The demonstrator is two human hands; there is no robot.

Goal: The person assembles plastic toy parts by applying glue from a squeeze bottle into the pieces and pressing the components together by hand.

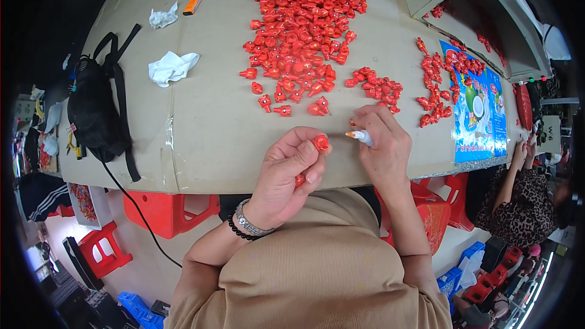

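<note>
Left grip (282,173) pinches a rounded red plastic piece (320,142); right grip (386,146) holds a slim white pen (364,137) whose slip could smear.

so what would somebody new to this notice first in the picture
Probably the long heap of small red pieces down the middle of the table. Next, just nearer the wearer, the left hand pinching one red piece and the right hand holding a white pen-like tool. The bright blue sheet on the right also stands out.

Printed lettering stands on the blue sheet (481,137) — dark characters on a pale sign (551,134)
</note>
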